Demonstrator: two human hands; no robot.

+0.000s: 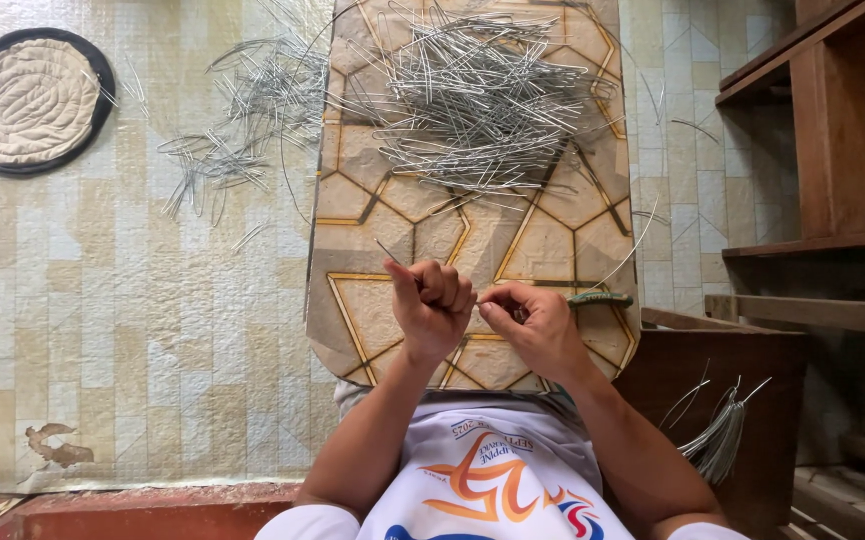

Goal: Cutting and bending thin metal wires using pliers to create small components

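Observation:
My left hand [431, 306] is closed in a fist around a thin metal wire [389, 252] whose end sticks up past my thumb. My right hand [538, 325] pinches the same wire near my left knuckles and also grips a green-handled tool [601, 299], whose handle juts out to the right. Both hands hover over the near end of a board [543, 245] covered in a tan geometric pattern. A large heap of bent silver wire pieces [483, 95] lies on the far end of the board.
More bent wire pieces [238, 120] are scattered on the tiled floor left of the board. A round quilted mat [28, 100] lies at far left. Wooden shelves [833, 150] stand on the right, with a bundle of straight wires [718, 440] beside a brown box [723, 380].

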